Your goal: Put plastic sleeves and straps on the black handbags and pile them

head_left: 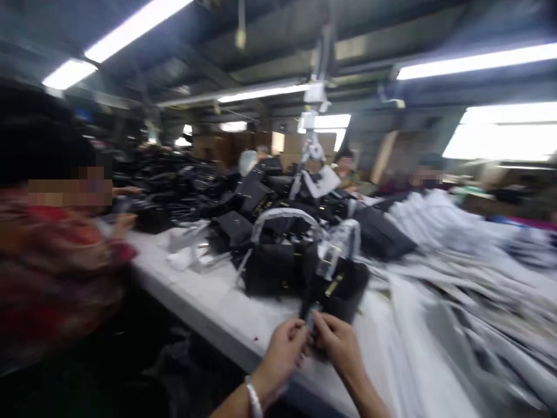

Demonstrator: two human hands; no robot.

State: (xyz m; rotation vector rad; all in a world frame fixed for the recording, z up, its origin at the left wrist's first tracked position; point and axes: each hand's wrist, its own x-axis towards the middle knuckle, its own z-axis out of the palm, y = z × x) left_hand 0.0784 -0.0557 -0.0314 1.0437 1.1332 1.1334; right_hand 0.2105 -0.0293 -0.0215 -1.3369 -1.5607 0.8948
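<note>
Both of my hands meet at the table's front edge, close against a black handbag (pixel 350 290) with gold-coloured metal parts. Clear plastic wraps the bag's handle. My left hand (pixel 284 347), with a silver bracelet at the wrist, is closed in a pinch. My right hand (pixel 342 343) pinches from the other side, thumb and fingers together. Between the fingertips shows a small pale piece (pixel 310 319), too blurred to name. Just left stands another black handbag (pixel 272 271), its arched handle wrapped in white plastic.
A large heap of black bags (pixel 256 194) covers the back of the white table (pixel 178 287). White sheets (pixel 439 223) are stacked at right, with layered grey and white material (pixel 470 331) in front. A person in a red patterned top (pixel 65 273) works at left; others are farther back.
</note>
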